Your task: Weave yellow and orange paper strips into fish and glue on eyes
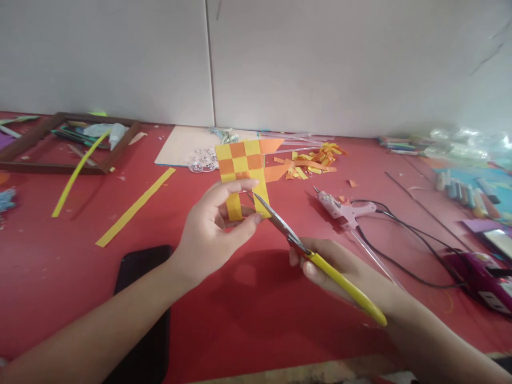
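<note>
Between the thumb and fingers of my left hand [214,226] is a small woven paper piece [239,159], checked in orange and yellow. Loose yellow strip ends hang from its lower side, and orange ends stick out to the right. My right hand [330,261] is closed around yellow-handled scissors [340,285]. Their blades point up and left, with the tips at the right-hand yellow strip end, close to my left fingertips. Whether the blades touch the paper I cannot tell. Part of the weave is hidden behind my left fingers.
A pink glue gun [346,210] with a black cord lies to the right. Behind are paper scraps [316,160] and a bag of beads [202,160]. Left are a yellow strip [136,207], a brown frame [52,166] and a black phone [144,330] under my left forearm.
</note>
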The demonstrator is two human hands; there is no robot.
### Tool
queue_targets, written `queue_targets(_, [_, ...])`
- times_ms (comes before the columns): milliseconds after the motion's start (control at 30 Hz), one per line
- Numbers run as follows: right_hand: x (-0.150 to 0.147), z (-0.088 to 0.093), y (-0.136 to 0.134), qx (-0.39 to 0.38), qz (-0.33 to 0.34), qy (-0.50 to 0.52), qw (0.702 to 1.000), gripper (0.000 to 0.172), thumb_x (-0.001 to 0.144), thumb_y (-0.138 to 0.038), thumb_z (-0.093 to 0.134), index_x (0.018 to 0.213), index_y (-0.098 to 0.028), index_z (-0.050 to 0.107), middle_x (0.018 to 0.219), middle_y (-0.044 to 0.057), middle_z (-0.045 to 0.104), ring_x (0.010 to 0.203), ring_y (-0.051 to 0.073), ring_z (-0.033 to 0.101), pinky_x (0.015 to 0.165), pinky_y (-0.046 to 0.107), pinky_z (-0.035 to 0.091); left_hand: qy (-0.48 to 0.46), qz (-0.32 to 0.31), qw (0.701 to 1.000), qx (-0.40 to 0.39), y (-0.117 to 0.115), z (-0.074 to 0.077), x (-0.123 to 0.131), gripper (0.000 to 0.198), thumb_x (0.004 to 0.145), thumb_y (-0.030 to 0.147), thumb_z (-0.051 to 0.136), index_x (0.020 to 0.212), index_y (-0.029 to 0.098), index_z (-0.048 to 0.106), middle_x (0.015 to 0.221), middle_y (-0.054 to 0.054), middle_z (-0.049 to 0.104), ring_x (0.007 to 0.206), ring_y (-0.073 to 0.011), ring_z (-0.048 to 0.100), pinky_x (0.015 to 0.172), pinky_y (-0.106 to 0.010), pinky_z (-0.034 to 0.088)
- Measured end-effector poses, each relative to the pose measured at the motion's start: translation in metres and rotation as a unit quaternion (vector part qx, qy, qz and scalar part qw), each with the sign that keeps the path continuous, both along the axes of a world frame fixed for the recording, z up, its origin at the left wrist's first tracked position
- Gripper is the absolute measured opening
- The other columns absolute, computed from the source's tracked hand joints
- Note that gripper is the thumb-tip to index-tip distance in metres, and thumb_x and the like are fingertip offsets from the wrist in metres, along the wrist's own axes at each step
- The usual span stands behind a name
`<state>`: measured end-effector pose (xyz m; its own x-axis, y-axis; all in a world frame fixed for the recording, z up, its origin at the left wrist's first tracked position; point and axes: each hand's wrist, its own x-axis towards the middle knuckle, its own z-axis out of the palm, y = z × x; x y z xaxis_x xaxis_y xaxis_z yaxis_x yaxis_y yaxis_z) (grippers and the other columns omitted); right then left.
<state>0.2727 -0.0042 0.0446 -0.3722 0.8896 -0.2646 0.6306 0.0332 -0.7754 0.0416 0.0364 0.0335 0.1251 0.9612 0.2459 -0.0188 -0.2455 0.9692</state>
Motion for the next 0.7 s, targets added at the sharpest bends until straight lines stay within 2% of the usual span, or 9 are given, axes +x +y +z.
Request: queue_targets(700, [0.0016,-0.0028,0.0001,0.008,-0.016,0.005,1.0,0.052,0.081,-0.071,0.06,0.076,-0.019,0.062,0.067,0.001,0.054,0.06,0.014,0.048,0.05,0.025,0.039,0.002,-0.004,1.0,-0.017,-0.0007,0.0003,-0.0016,0.04,0.08,0.012,0.073,0.117,0.025,0.065,0.123,-0.003,0.068,0.078,-0.0127,0.072,0.072,-0.027,0.063])
